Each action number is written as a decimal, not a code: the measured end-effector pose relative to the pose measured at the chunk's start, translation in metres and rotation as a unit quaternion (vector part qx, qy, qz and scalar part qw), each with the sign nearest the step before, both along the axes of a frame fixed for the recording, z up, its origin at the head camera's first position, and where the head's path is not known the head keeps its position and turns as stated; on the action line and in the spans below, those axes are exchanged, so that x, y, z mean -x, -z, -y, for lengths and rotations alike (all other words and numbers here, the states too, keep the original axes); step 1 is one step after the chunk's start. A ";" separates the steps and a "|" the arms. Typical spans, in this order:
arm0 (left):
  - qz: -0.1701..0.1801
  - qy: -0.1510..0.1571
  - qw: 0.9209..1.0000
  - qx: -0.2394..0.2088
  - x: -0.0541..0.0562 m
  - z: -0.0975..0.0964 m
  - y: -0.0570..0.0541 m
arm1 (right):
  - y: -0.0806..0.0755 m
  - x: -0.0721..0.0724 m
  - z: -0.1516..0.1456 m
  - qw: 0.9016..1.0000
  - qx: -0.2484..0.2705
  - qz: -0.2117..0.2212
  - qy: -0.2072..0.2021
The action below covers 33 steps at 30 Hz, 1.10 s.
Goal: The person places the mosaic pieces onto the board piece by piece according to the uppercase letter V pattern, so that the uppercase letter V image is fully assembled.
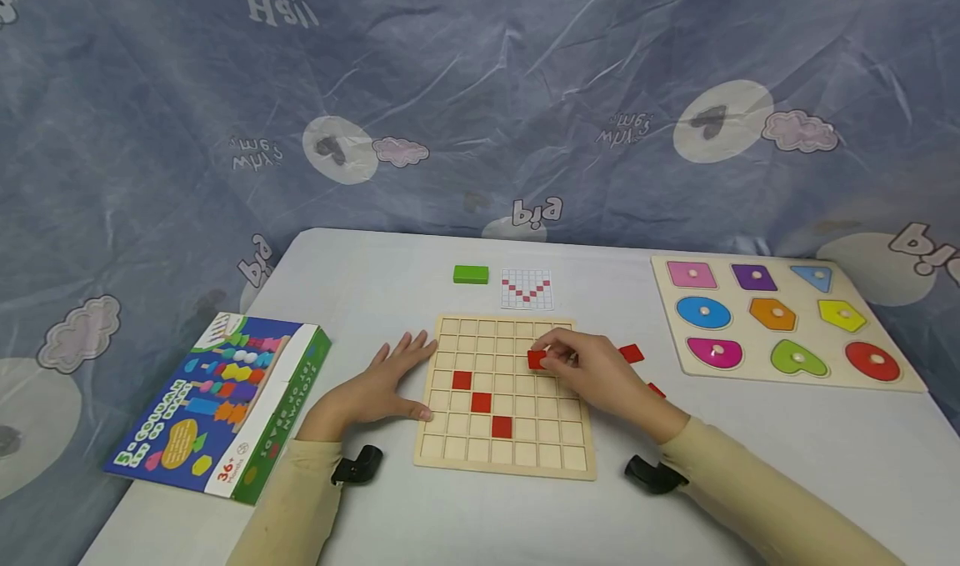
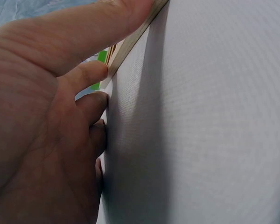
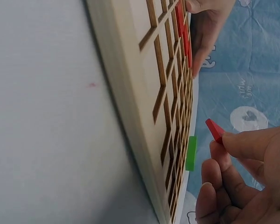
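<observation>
My fingers (image 1: 558, 351) pinched a red tile (image 1: 537, 360) just over the grid board (image 1: 505, 458) on the desk (image 1: 390, 266). My left hand (image 1: 382, 387) lay flat, steadying the board's edge. Three red tiles (image 1: 482, 402) already sat in holes; two spare tiles (image 1: 632, 353) waited beside my right hand (image 1: 592, 374).

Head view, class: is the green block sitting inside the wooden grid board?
No, the green block lies on the table beyond the wooden grid board, clear of its far edge.

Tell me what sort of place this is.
Probably a tabletop play or learning corner set up for recording. A white table holds a wooden grid board, a shape puzzle and a toy box, with a cartoon-print blue cloth hung behind.
</observation>
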<state>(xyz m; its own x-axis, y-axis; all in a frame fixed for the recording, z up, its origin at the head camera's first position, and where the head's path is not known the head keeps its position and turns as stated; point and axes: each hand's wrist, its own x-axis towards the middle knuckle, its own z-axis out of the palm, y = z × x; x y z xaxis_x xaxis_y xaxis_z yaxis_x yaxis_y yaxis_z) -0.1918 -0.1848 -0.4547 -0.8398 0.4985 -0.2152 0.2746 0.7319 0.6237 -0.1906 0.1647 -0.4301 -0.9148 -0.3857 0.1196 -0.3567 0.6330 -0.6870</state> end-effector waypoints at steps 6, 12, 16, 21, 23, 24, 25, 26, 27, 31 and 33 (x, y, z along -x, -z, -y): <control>-0.006 0.003 1.000 -0.003 0.000 0.001 -0.001 | -0.002 0.004 0.013 1.000 0.006 0.008 -0.007; -0.009 0.008 1.000 -0.004 0.000 0.003 0.001 | -0.001 0.007 0.026 1.000 0.010 0.010 -0.024; -0.007 0.009 1.000 -0.002 0.000 0.003 0.000 | 0.001 0.011 0.034 0.999 0.007 0.006 -0.042; -0.008 0.011 1.000 -0.005 0.000 0.002 -0.001 | 0.002 0.014 0.046 0.999 0.007 0.004 -0.054; -0.007 0.010 1.000 -0.004 0.000 0.002 -0.001 | 0.002 0.015 0.050 0.998 0.008 0.003 -0.056; -0.007 0.010 1.000 -0.004 0.000 0.002 -0.001 | 0.002 0.016 0.052 0.998 0.007 0.002 -0.058; -0.006 0.009 1.000 -0.004 0.000 0.002 -0.001 | 0.002 0.016 0.055 0.998 0.005 0.001 -0.060; -0.006 0.009 1.000 -0.003 0.000 0.002 -0.001 | 0.002 0.017 0.057 0.998 0.003 0.000 -0.060; -0.006 0.009 1.000 -0.002 0.000 0.002 -0.001 | 0.002 0.018 0.059 0.998 0.001 0.000 -0.062; -0.004 0.007 1.000 0.003 0.000 0.001 -0.001 | 0.002 0.021 0.067 0.998 -0.010 -0.007 -0.069; -0.004 0.006 1.000 0.004 0.000 0.001 -0.001 | 0.003 0.023 0.071 0.997 -0.011 -0.008 -0.075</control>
<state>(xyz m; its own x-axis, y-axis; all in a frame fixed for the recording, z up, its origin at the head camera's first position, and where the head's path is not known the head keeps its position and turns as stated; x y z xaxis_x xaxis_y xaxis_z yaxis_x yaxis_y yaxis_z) -0.1919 -0.1861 -0.4541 -0.8353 0.5070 -0.2127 0.2884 0.7334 0.6156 -0.2134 0.0942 -0.4333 -0.8446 -0.5211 0.1232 -0.4594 0.5870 -0.6666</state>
